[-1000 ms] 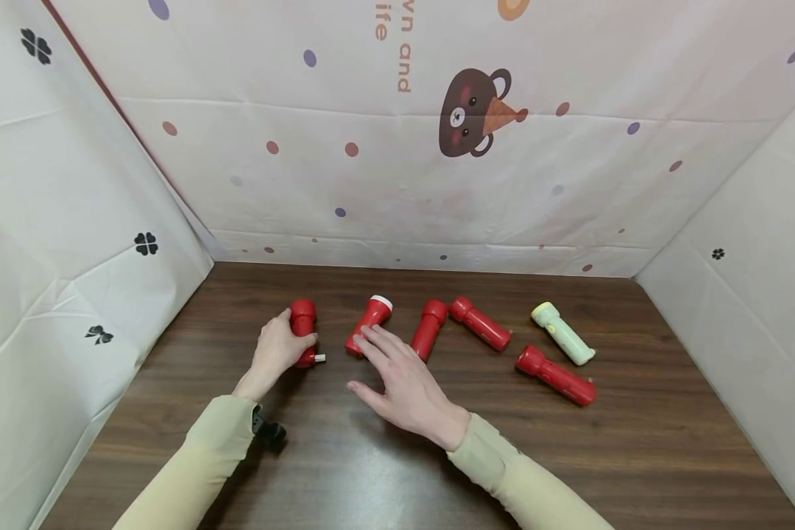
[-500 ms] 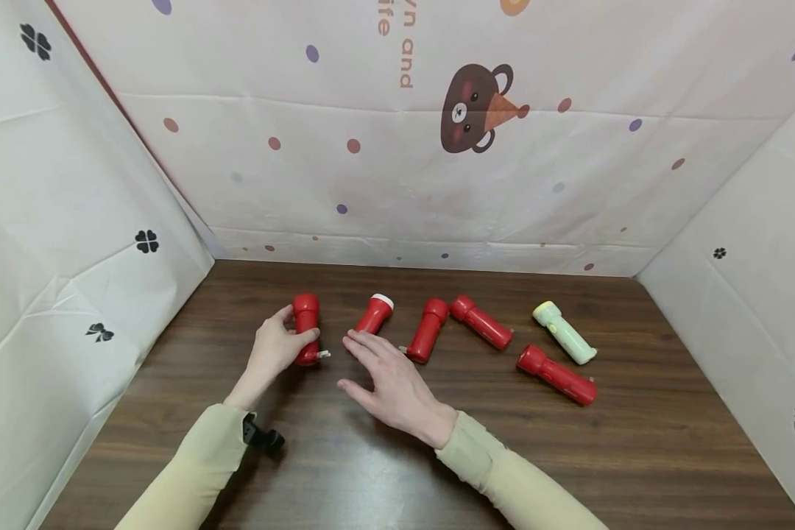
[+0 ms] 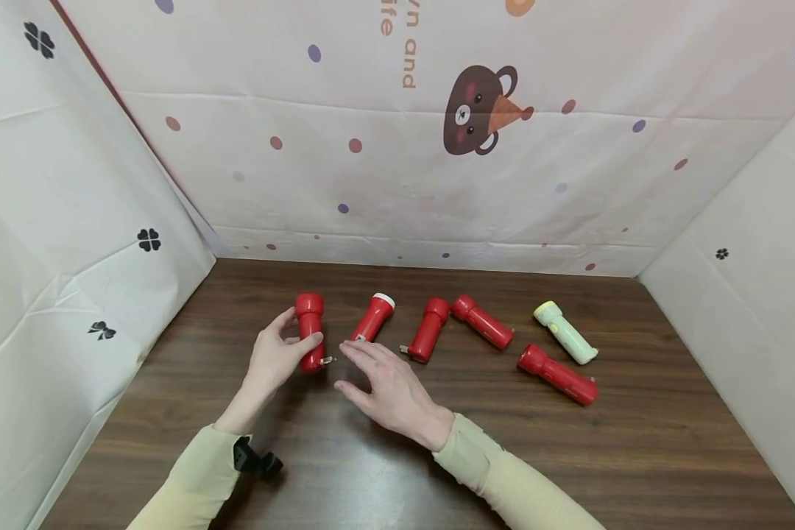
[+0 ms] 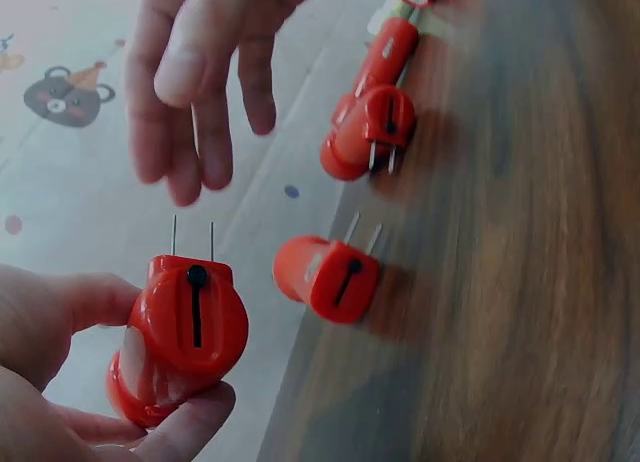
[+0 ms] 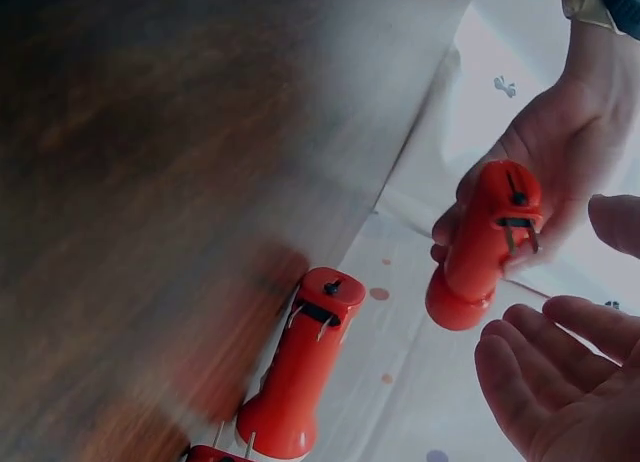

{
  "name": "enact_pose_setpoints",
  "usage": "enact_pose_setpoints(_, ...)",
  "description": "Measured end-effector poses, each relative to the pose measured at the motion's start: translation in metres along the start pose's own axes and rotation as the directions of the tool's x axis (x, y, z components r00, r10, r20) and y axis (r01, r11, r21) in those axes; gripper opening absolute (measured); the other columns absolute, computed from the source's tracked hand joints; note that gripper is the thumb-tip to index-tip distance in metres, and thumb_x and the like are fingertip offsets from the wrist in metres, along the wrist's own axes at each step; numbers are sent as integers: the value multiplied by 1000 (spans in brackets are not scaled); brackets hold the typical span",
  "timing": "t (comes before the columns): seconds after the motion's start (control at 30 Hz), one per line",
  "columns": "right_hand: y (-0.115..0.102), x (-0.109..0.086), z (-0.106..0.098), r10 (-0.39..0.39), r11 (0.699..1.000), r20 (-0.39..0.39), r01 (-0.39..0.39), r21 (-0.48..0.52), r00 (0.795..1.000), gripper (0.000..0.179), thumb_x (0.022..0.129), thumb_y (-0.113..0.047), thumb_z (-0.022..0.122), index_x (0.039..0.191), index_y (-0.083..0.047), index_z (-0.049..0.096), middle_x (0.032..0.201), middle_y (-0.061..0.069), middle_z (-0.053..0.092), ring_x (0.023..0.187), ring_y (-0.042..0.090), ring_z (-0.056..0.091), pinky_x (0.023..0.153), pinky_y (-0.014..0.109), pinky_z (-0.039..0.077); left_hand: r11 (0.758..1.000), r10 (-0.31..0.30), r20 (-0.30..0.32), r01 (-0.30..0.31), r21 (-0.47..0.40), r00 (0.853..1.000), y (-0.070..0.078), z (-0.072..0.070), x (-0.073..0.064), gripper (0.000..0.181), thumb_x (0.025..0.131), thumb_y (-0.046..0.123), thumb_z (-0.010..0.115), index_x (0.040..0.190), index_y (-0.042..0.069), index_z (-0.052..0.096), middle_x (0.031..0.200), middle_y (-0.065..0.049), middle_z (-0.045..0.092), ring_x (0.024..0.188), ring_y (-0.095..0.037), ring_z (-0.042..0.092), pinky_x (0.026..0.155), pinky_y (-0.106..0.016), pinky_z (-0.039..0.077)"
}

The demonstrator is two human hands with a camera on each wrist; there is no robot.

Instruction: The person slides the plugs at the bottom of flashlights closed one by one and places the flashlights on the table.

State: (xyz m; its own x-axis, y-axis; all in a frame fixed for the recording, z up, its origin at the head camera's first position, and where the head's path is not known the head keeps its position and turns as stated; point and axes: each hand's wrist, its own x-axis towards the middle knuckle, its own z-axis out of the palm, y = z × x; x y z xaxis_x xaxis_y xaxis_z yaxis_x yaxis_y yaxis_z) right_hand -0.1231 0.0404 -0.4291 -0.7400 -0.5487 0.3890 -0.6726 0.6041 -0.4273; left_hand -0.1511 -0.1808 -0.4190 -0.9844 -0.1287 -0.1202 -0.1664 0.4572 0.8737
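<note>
My left hand (image 3: 274, 357) grips a red flashlight (image 3: 310, 327) between thumb and fingers, its wide head pointing to the back. Two metal plug prongs (image 4: 193, 237) stick out of that flashlight's tail, beside a black slider (image 4: 197, 277). My right hand (image 3: 391, 390) hovers to the right of it with spread, nearly straight fingers and holds nothing. Just past its fingertips lies a red flashlight with a white rim (image 3: 374, 315), its tail partly hidden by the hand in the head view. The right wrist view shows prongs folded out on this white-rimmed flashlight (image 5: 305, 372) too.
On the dark wooden table (image 3: 636, 456) lie more red flashlights: one with prongs out (image 3: 429, 330), another behind it (image 3: 482, 322), and one further right (image 3: 558, 374). A pale green flashlight (image 3: 565, 333) lies at the back right. Printed white sheets (image 3: 397, 184) wall in the table.
My left hand has shifted slightly right with the red flashlight. My right hand has drawn left and a little nearer, uncovering the tail and prongs of the third flashlight from the left.
</note>
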Motion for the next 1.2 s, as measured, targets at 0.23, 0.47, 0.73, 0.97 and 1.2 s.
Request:
enact_pose_setpoints(0.23, -2, -3, 1, 5, 1000, 18, -6, 29, 1000, 52, 94, -29, 80, 140, -10, 66, 138, 7, 71, 127, 22, 68, 108, 38, 59, 995, 16, 2, -15, -96, 1000, 6, 7, -12, 75, 97, 21, 72, 161, 3, 37, 150, -24, 56, 123, -43, 70, 98, -44, 64)
enact_pose_setpoints(0.47, -3, -4, 1, -36, 999, -53, 37, 17, 998, 45, 93, -23, 82, 134, -9, 70, 128, 5, 75, 118, 19, 71, 102, 34, 61, 986, 33, 26, -29, -162, 999, 12, 12, -18, 75, 97, 20, 74, 161, 6, 37, 141, -27, 66, 122, -40, 71, 104, -47, 61)
enact_pose_setpoints(0.73, -6, -7, -2, -68, 998, -93, 67, -22, 993, 42, 92, -21, 83, 130, -9, 73, 123, 4, 76, 114, 18, 73, 98, 32, 62, 977, 37, 35, -28, -211, 999, 17, 16, -26, 77, 96, 22, 75, 161, 9, 37, 143, -25, 64, 119, -39, 73, 102, -49, 62)
enact_pose_setpoints(0.97, -6, -9, -6, -118, 992, -169, 109, -61, 978, 38, 87, -19, 87, 122, -9, 76, 114, 2, 79, 105, 16, 74, 94, 30, 62, 963, 58, 63, -39, -267, 996, 20, 21, -31, 75, 98, 20, 73, 162, 10, 35, 144, -24, 63, 118, -36, 74, 95, -36, 65)
enact_pose_setpoints(1.2, -7, -14, -12, -127, 991, -208, 116, -64, 970, 39, 85, -18, 89, 121, -9, 78, 112, 2, 79, 103, 14, 74, 92, 29, 62, 930, 88, 115, -40, -366, 989, 22, 20, -40, 67, 104, 10, 59, 165, 11, 32, 149, -25, 58, 115, -29, 74, 83, -30, 66)
